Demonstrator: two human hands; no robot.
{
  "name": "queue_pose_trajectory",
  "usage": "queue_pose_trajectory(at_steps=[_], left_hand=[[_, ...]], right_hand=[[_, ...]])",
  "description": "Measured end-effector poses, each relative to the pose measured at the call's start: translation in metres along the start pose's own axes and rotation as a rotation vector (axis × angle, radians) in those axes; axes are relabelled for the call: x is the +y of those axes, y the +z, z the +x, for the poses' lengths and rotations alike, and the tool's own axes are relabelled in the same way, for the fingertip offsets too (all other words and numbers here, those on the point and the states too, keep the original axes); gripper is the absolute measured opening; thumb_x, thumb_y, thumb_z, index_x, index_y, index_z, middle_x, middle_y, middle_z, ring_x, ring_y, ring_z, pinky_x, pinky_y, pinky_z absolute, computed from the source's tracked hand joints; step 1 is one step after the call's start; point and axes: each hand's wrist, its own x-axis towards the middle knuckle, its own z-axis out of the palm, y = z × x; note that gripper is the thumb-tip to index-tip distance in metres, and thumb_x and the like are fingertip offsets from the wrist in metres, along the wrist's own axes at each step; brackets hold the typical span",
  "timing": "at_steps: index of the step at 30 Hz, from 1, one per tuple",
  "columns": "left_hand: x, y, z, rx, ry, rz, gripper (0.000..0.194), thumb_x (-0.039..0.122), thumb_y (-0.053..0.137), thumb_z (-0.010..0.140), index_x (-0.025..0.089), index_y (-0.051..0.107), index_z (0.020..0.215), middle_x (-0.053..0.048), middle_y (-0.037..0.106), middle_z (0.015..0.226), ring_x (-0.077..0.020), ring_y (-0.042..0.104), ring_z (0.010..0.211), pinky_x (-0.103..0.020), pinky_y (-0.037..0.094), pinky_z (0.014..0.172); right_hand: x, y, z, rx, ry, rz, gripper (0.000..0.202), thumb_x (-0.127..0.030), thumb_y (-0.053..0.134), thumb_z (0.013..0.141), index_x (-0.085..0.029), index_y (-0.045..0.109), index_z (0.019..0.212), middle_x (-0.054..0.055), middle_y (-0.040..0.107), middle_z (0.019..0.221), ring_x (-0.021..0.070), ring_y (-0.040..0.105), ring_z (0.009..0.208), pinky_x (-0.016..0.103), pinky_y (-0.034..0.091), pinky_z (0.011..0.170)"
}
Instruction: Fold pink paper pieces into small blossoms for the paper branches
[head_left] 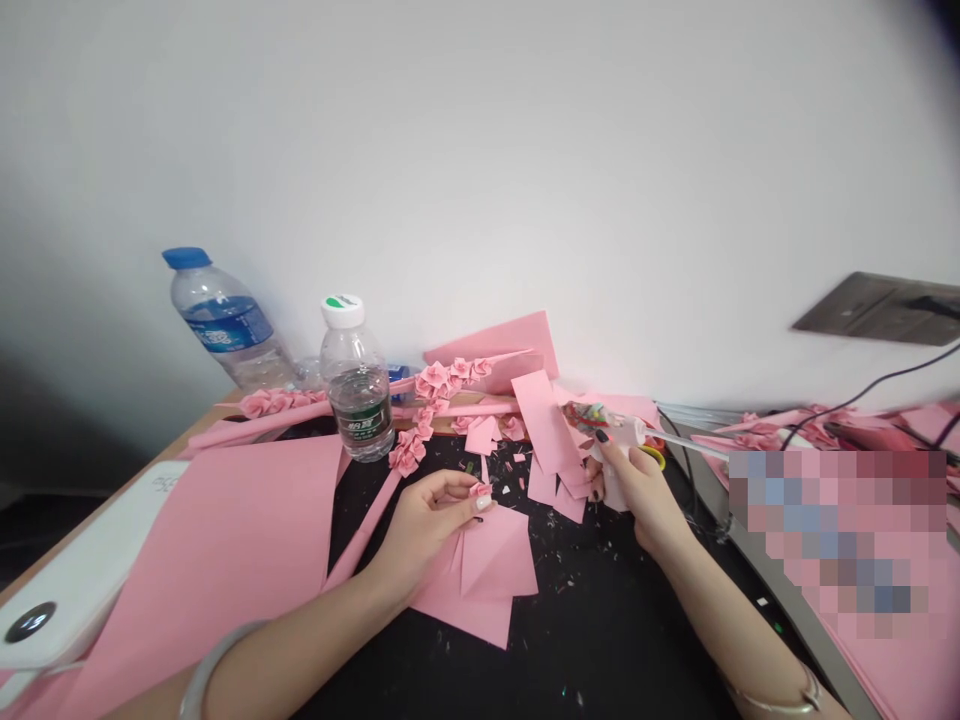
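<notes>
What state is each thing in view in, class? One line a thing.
White-capped bottle: closed, upright, partly full.
Blue-capped bottle: closed.
Small folded paper: pinched in left hand.
Glue gun: held in right hand.
Large pink sheet: unfolded.
Paper flowers: folded.
Loose pink pieces: overlapping.
Black surface: littered with scraps.

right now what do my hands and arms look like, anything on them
Your left hand has a pale thumbnail, with a pale bangle up the arm. Your right hand shows dark nail polish, with a thin metallic bracelet. No sleeves show.
</notes>
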Motion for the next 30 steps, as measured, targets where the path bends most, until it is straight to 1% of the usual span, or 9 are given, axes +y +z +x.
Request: queue_pose_trajectory(at_steps=[4,8,10,15,19,22,25,27,30], left_hand=[[0.000,0.000,0.000,-0.006,-0.003,0.001,0.022,0.028,0.069,0.066,0.016,0.061,0.082,-0.003,0.065,0.081,-0.0140,0.061,0.079,-0.020,0.049,0.065],[0.000,0.000,0.000,0.006,-0.010,0.000,0.022,0.027,0.070,0.066,0.015,0.060,0.082,-0.002,0.065,0.080,-0.0132,0.061,0.077,-0.020,0.049,0.064],[0.000,0.000,0.000,0.004,-0.013,0.007,0.022,0.027,0.070,0.066,0.015,0.060,0.082,-0.003,0.065,0.080,-0.0133,0.061,0.077,-0.020,0.049,0.064],[0.000,0.001,0.000,-0.010,-0.006,-0.003,0.022,0.027,0.069,0.066,0.015,0.060,0.082,-0.004,0.065,0.082,-0.0147,0.061,0.080,-0.022,0.049,0.066],[0.000,0.000,0.001,0.001,0.001,0.001,0.022,0.026,0.071,0.065,0.015,0.061,0.080,-0.003,0.065,0.080,-0.0147,0.061,0.079,-0.023,0.049,0.066],[0.000,0.000,0.000,-0.004,0.000,0.021,0.021,0.027,0.071,0.064,0.015,0.061,0.079,-0.003,0.066,0.079,-0.0140,0.061,0.076,-0.022,0.049,0.064],[0.000,0.001,0.000,-0.021,-0.004,0.042,0.021,0.027,0.071,0.064,0.015,0.062,0.078,-0.003,0.066,0.077,-0.0136,0.060,0.074,-0.021,0.049,0.062],[0.000,0.002,-0.001,-0.042,-0.015,0.042,0.021,0.026,0.072,0.063,0.014,0.062,0.077,-0.003,0.066,0.076,-0.0138,0.061,0.073,-0.022,0.049,0.061],[0.000,0.003,-0.002,-0.092,-0.013,0.021,0.022,0.024,0.073,0.061,0.014,0.062,0.078,-0.003,0.066,0.075,-0.0139,0.061,0.072,-0.023,0.050,0.063]], right_hand=[[0.000,-0.001,0.001,0.092,-0.140,-0.058,0.032,-0.041,0.051,0.078,-0.013,0.056,0.093,0.009,0.064,0.083,0.0158,0.059,0.057,0.027,0.047,0.053],[-0.003,-0.004,-0.001,0.226,-0.309,-0.508,0.025,-0.034,0.050,0.078,-0.013,0.061,0.084,0.008,0.065,0.078,0.0213,0.061,0.069,0.029,0.046,0.061],[-0.005,-0.005,-0.002,0.262,-0.352,-0.735,0.023,-0.032,0.050,0.077,-0.015,0.059,0.089,0.007,0.065,0.076,0.0220,0.060,0.069,0.029,0.044,0.060],[-0.001,-0.002,-0.004,0.217,-0.322,-1.141,0.030,-0.026,0.048,0.077,-0.015,0.047,0.105,0.012,0.059,0.099,0.0263,0.058,0.081,0.030,0.042,0.057],[0.005,0.001,-0.005,0.168,-0.248,-1.280,0.033,-0.021,0.047,0.075,-0.009,0.045,0.105,0.017,0.054,0.100,0.0292,0.056,0.082,0.035,0.043,0.061],[0.003,0.001,-0.006,0.224,-0.319,-1.278,0.036,-0.023,0.050,0.073,-0.007,0.047,0.106,0.019,0.052,0.102,0.0338,0.050,0.092,0.042,0.041,0.072],[-0.007,0.004,-0.010,0.233,-0.556,-1.090,0.037,-0.023,0.050,0.075,-0.010,0.045,0.109,0.017,0.048,0.108,0.0318,0.044,0.102,0.044,0.037,0.084],[-0.013,0.010,-0.019,0.087,-0.664,-0.886,0.031,-0.016,0.046,0.077,-0.014,0.045,0.107,0.013,0.049,0.104,0.0252,0.047,0.097,0.037,0.039,0.082],[-0.017,0.024,-0.037,-0.232,-0.690,-0.721,0.028,-0.012,0.047,0.075,-0.017,0.046,0.103,0.007,0.051,0.093,0.0198,0.049,0.083,0.032,0.041,0.073]])
